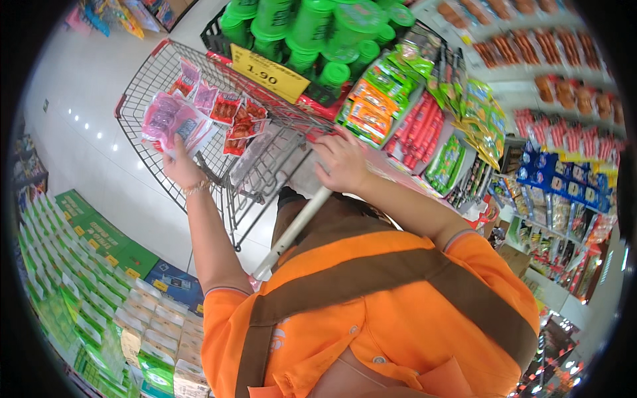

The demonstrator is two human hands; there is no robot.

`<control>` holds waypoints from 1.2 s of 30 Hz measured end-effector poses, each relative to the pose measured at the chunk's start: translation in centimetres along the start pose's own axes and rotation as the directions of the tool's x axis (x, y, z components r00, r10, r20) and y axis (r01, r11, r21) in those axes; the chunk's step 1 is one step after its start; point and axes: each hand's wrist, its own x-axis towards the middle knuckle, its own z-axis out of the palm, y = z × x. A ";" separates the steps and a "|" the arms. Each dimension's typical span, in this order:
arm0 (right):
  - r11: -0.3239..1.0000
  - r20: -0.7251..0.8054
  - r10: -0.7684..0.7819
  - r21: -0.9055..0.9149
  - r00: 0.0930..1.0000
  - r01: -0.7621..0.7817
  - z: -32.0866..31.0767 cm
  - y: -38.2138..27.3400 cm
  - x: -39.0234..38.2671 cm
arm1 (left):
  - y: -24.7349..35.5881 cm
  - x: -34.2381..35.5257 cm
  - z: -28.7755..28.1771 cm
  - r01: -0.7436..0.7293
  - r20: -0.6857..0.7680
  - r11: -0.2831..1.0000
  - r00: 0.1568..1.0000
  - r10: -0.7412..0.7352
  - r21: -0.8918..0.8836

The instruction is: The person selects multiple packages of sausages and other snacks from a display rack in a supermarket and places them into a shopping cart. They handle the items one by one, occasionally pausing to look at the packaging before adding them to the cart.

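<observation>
My left hand [184,167] grips a pink snack packet [162,121] with dark round pieces showing through it, held over the basket of a wire shopping cart [147,73]. Beneath and beside it lie several small red and pink snack packets [226,108] in the cart. My right hand [342,159] is just past the upper end of the grey cart handle [302,219], at the cart's side, thumb and fingers apart. Its fingertips are beside the display's edge, and nothing shows in its grasp.
Right of the cart stands a display with green tubs [312,26], a yellow price sign [269,71], orange and green packets [375,99] and red sticks [418,129]. Shelves of bagged snacks [570,96] line the right. Stacked green-and-white packs [86,292] stand at lower left.
</observation>
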 end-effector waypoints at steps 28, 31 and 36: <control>-0.623 0.388 0.602 0.775 0.698 0.107 -16.7 12.9 -21.3 | 1.2 -37.2 21.2 -0.603 0.996 0.798 0.061 0.060 -0.011; -0.767 0.379 0.510 0.608 0.772 0.207 -17.0 15.1 -23.1 | 0.9 -36.7 21.3 -0.347 0.970 0.926 0.235 -0.064 0.145; -0.745 0.442 0.591 0.620 0.675 0.246 -16.9 15.8 -24.9 | 1.2 -34.8 20.9 0.096 0.911 0.957 0.292 -0.290 0.274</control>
